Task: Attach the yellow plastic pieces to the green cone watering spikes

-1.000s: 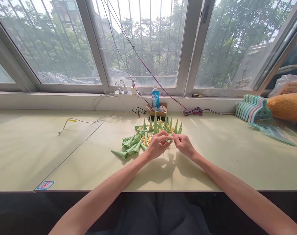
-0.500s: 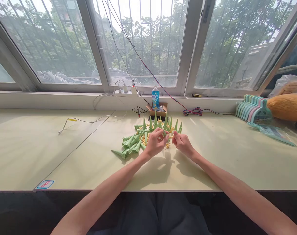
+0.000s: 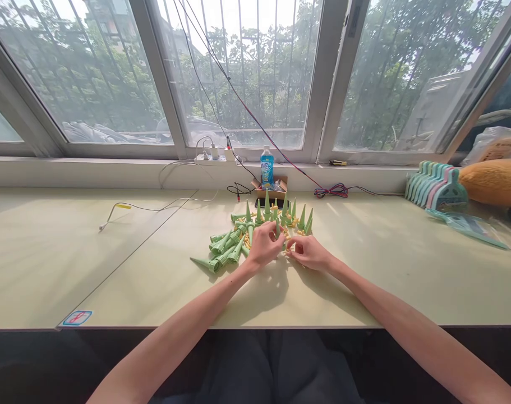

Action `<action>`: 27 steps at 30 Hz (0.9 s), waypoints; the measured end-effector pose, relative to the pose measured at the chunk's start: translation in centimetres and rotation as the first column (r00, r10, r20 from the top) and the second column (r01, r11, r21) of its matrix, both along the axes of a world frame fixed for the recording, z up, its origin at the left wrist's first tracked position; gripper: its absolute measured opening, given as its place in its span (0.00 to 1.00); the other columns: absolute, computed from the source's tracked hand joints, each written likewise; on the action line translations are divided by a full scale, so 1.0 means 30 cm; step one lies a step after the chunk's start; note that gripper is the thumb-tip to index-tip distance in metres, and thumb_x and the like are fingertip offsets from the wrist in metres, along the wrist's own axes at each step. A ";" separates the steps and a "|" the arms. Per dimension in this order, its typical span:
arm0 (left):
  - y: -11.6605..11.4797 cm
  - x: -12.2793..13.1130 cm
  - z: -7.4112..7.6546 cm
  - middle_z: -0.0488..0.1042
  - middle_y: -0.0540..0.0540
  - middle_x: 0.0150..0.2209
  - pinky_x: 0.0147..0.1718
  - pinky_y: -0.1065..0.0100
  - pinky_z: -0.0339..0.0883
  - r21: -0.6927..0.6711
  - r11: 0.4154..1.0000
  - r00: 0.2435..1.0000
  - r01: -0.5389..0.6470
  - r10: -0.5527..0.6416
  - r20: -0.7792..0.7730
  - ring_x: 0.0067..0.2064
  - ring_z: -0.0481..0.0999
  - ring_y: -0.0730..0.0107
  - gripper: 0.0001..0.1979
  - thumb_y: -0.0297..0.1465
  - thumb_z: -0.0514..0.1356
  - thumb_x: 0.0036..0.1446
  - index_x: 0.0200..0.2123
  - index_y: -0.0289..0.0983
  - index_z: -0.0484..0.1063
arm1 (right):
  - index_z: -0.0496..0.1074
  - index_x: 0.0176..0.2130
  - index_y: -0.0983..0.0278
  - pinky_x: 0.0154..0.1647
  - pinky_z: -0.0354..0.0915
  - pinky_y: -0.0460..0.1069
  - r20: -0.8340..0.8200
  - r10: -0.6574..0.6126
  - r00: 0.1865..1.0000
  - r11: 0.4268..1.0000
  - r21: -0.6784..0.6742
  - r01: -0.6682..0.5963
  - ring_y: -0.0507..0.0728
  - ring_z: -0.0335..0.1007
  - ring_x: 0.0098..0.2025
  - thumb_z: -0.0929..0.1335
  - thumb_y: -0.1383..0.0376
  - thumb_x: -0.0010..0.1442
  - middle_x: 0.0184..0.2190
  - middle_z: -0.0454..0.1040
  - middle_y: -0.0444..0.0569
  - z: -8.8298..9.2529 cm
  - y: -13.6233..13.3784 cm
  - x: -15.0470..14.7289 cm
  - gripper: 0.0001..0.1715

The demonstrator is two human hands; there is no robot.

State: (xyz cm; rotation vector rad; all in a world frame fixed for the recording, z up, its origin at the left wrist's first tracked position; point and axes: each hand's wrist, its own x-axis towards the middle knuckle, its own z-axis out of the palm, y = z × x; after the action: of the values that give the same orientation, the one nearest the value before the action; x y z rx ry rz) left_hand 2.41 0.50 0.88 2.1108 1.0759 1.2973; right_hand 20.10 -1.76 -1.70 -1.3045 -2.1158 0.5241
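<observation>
My left hand (image 3: 266, 244) is closed around a green plastic plant-watering spike (image 3: 277, 227), which stands point up between the fingers. Low over the table to its right, my right hand (image 3: 309, 252) has thumb and forefinger curled together at a small yellow plastic piece (image 3: 286, 252). Several green spikes stand on end behind the hands, among them a tall one (image 3: 267, 205). More spikes lie heaped at the left, one of them pointing left (image 3: 202, 263). Small yellow pieces (image 3: 247, 241) are scattered among them, partly hidden by my left hand.
At the back, a blue bottle (image 3: 267, 168) stands in a small cardboard box (image 3: 260, 192). A coiled cable (image 3: 331, 191) lies to its right. Pastel dustpan-like items (image 3: 438, 188) stand in a row at the far right, beside an orange plush object (image 3: 493, 182). A thin cable (image 3: 148, 209) crosses the left side.
My right hand has moved down and slightly left, from beside the spike to the tabletop. My left hand has shifted slightly left, and its spike is now more upright.
</observation>
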 end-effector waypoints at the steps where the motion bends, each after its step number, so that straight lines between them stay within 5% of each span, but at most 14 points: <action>1: 0.000 0.001 -0.002 0.73 0.48 0.29 0.25 0.73 0.63 -0.002 1.000 1.000 0.000 0.000 -0.010 0.25 0.68 0.76 0.05 0.27 0.58 0.54 0.28 0.34 0.73 | 0.73 0.33 0.64 0.26 0.56 0.45 0.020 -0.003 1.000 1.000 -0.002 0.003 0.50 0.62 0.20 0.67 0.65 0.58 0.17 0.69 0.40 -0.004 0.003 0.002 0.05; 15: 0.002 -0.001 -0.029 0.71 0.50 0.27 0.29 0.70 0.63 0.017 0.996 0.984 0.086 -0.082 -0.156 0.26 0.68 0.74 0.03 0.27 0.58 0.53 0.30 0.36 0.72 | 0.64 0.26 0.63 0.25 0.57 0.46 0.079 -0.212 0.974 0.972 0.121 0.202 0.52 0.64 0.23 0.61 0.66 0.62 0.21 0.70 0.46 0.007 0.001 0.013 0.12; 21: 0.009 -0.001 -0.039 0.70 0.49 0.28 0.30 0.69 0.62 0.051 0.995 0.968 0.087 -0.072 -0.240 0.28 0.68 0.72 0.07 0.30 0.57 0.57 0.27 0.36 0.69 | 0.63 0.27 0.63 0.18 0.56 0.45 -0.042 -0.211 0.977 0.977 -0.017 0.211 0.50 0.62 0.13 0.59 0.63 0.64 0.19 0.71 0.44 0.028 -0.017 0.005 0.14; 27: 0.001 0.000 -0.028 0.71 0.49 0.33 0.30 0.69 0.63 0.037 0.997 0.985 0.075 -0.068 -0.161 0.26 0.68 0.75 0.09 0.36 0.59 0.59 0.39 0.37 0.70 | 0.65 0.28 0.63 0.24 0.62 0.46 -0.112 -0.206 0.972 0.973 0.077 0.215 0.51 0.67 0.19 0.62 0.61 0.63 0.22 0.72 0.45 0.032 -0.016 0.003 0.13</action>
State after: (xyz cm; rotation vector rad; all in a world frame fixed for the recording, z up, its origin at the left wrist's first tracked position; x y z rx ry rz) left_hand 2.41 0.52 0.05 2.2961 1.0339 1.1439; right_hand 20.20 -2.25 -0.75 -1.4003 -1.8677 0.3933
